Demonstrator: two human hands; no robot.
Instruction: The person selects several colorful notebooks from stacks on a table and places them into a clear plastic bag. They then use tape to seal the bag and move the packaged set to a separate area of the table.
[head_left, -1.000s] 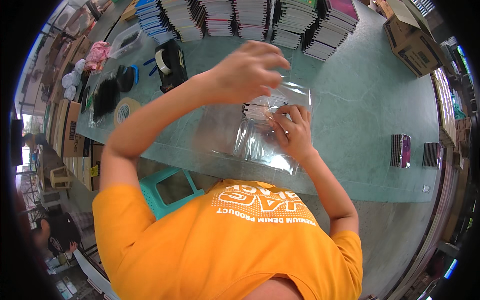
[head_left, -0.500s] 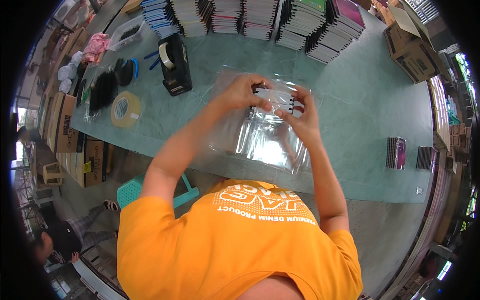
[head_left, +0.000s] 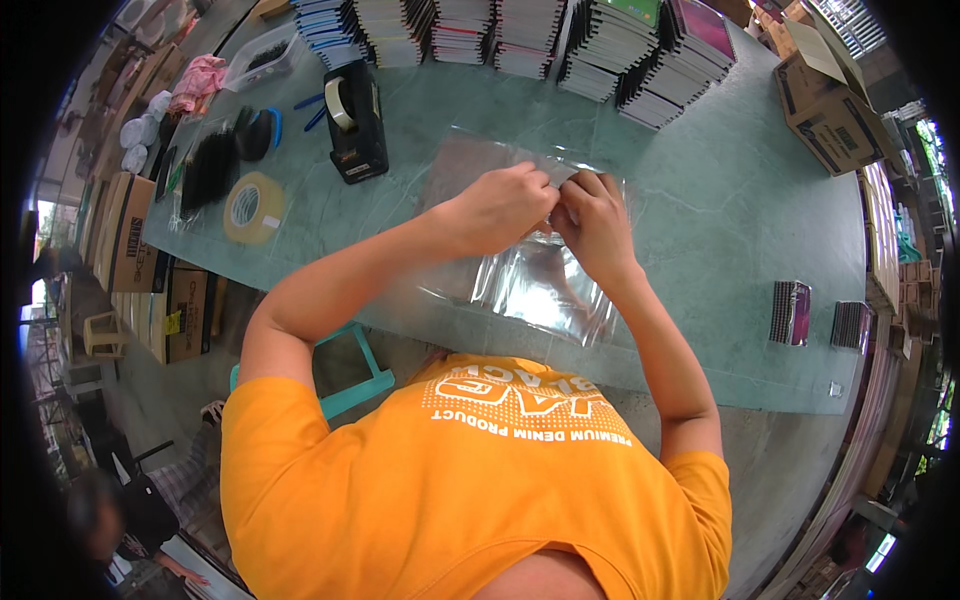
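Over a pile of clear plastic bags (head_left: 548,288) on the green table, my two hands meet with the fingertips touching. My left hand (head_left: 505,207) is closed, its fingers pinched together and turned inward. Closed too is my right hand (head_left: 598,225), its fingers curled down against the left one. What sits between the fingers is hidden; the small spiral-bound notebooks seen there earlier are covered by my hands. The bags lie flat beneath and glare with reflected light.
Stacks of spiral-bound notebooks (head_left: 600,70) line the far edge. To the left are a black tape dispenser (head_left: 355,130), a tape roll (head_left: 252,208) and a plastic tub (head_left: 262,60). Small notebook piles (head_left: 790,312) and an open carton (head_left: 828,115) stand right. A person (head_left: 140,510) is lower left.
Both hands have closed in toward each other, and the fingers have curled, covering the small notebooks that showed between them. My left elbow has swung outward. The person at lower left has shifted.
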